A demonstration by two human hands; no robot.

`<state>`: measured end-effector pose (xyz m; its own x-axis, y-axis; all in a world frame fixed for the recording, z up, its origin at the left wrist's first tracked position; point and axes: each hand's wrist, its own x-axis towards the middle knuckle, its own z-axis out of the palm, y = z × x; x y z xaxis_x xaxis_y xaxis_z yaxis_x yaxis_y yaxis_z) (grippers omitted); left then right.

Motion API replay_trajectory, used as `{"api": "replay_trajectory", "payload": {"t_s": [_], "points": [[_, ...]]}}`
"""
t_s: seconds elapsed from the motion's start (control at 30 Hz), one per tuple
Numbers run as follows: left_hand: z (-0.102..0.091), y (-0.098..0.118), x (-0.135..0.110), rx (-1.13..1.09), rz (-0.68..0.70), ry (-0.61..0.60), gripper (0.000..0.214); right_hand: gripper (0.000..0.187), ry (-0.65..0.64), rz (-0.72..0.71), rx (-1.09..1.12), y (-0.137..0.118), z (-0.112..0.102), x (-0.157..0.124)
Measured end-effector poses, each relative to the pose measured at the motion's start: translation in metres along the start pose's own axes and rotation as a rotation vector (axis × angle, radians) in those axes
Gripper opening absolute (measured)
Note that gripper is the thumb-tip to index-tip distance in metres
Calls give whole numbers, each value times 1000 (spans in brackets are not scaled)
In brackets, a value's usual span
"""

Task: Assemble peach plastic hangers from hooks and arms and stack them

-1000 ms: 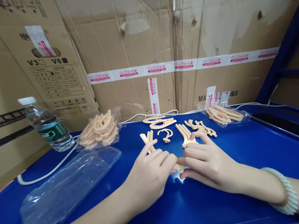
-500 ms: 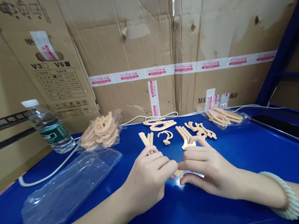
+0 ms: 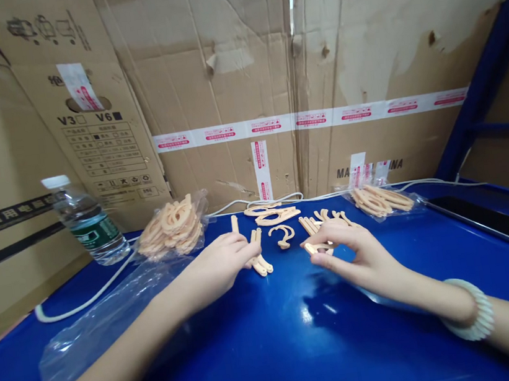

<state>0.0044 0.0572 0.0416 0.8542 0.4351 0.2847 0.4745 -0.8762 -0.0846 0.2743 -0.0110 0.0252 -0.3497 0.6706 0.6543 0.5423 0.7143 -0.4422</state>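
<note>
My left hand is closed around a slim beige plastic hanger arm, whose end stands out above the knuckles. Right beside its fingertips lie several more hanger arms on the blue table. My right hand pinches a beige hanger piece between thumb and forefinger, a little above the table; the fingers hide part of it. Between the hands is a beige hanger hook. Partly covered by the right hand are ribbed arm pieces and more hooks.
Folded beige hangers lie at the back. Bagged hangers stand left and right. A water bottle, an empty plastic bag, a white cable and a dark phone surround the work area; cardboard walls the back.
My hands have moved apart. The left went left and away to the arm pieces, taking hold of one; the right rose slightly and now shows a beige piece in its pinch.
</note>
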Motion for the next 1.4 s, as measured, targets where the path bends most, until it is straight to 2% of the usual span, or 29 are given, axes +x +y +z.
{"api": "replay_trajectory", "payload": {"t_s": [0.1, 0.23, 0.47, 0.57, 0.67, 0.8, 0.97, 1.17, 1.4], "points": [[7, -8, -3, -56, -45, -94, 24, 9, -17, 22, 21, 1, 1, 0], [13, -9, -5, -141, -21, -130, 27, 9, -17, 40, 20, 2, 0, 0], [11, 2, -2, -157, -88, -60, 16, 8, -11, 18, -12, 5, 2, 0], [17, 8, -2, -139, -154, -16, 29, 11, -35, 19, -56, 9, 2, 1], [27, 12, -2, -131, -198, 29, 42, 14, -86, 43, -103, 16, 1, 4], [37, 12, -1, -127, -190, 62, 26, 15, -161, 27, -140, 29, 0, 18], [39, 9, 2, -119, -182, 103, 22, 13, -285, -50, -195, 42, 12, 42], [42, 6, 2, -119, -202, 135, 22, 10, -362, -111, -233, 57, 35, 58], [41, 5, 1, -131, -205, 139, 21, 12, -529, -142, -192, 63, 35, 63]]}}
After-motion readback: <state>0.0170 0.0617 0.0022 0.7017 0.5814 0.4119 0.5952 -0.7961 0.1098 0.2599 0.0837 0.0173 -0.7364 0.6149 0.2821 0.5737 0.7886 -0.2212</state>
